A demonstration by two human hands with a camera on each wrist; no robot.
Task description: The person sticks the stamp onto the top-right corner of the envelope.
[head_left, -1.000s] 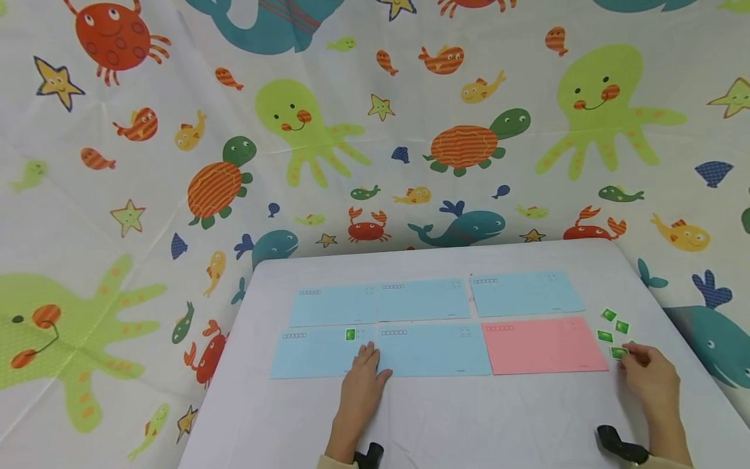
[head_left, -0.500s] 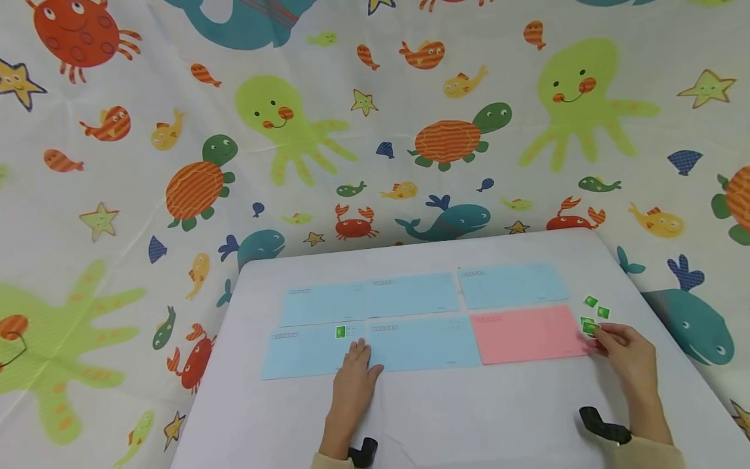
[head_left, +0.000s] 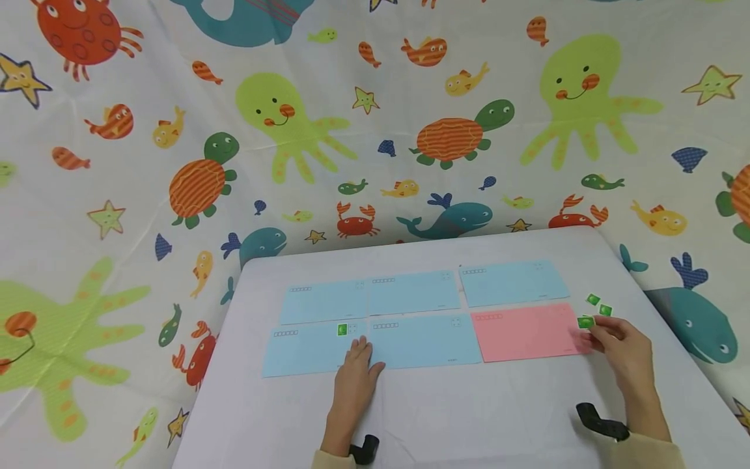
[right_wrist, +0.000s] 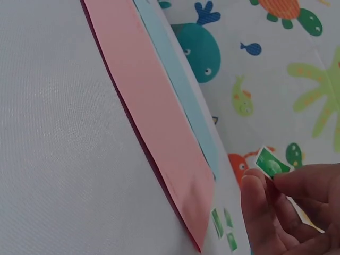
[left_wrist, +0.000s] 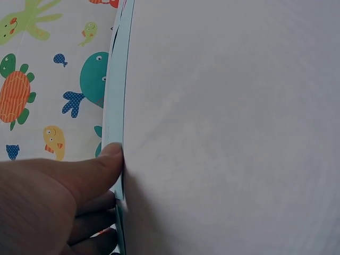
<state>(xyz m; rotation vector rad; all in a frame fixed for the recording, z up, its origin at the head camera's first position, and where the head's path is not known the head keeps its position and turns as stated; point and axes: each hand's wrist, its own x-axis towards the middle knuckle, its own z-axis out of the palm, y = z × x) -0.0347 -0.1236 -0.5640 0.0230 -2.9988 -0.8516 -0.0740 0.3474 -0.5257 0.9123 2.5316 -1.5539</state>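
My right hand point(head_left: 624, 348) pinches a small green stamp point(right_wrist: 272, 163) between thumb and finger, raised off the table beside the right end of a pink envelope point(head_left: 527, 332). Several loose green stamps point(right_wrist: 217, 223) lie on the cloth near it. My left hand point(head_left: 354, 371) rests with fairly straight fingers where the front-left blue envelope point(head_left: 305, 355) and the front-middle blue envelope point(head_left: 424, 342) meet. One green stamp point(head_left: 342, 329) sits at the upper right of the front-left envelope, left of its printed square. In the left wrist view, my thumb point(left_wrist: 109, 156) lies on the blue paper's edge.
Three more blue envelopes form a back row: left point(head_left: 325, 303), middle point(head_left: 413, 291) and right point(head_left: 512, 283). All lie on a white-covered table point(head_left: 469, 417). Behind it hangs a curtain point(head_left: 381, 150) printed with sea animals. A black camera mount point(head_left: 602, 422) sits on my right wrist.
My right hand, reaching among the loose stamps earlier, now has one lifted in its pinch. The left hand stays on the envelopes. The head view has shifted slightly.
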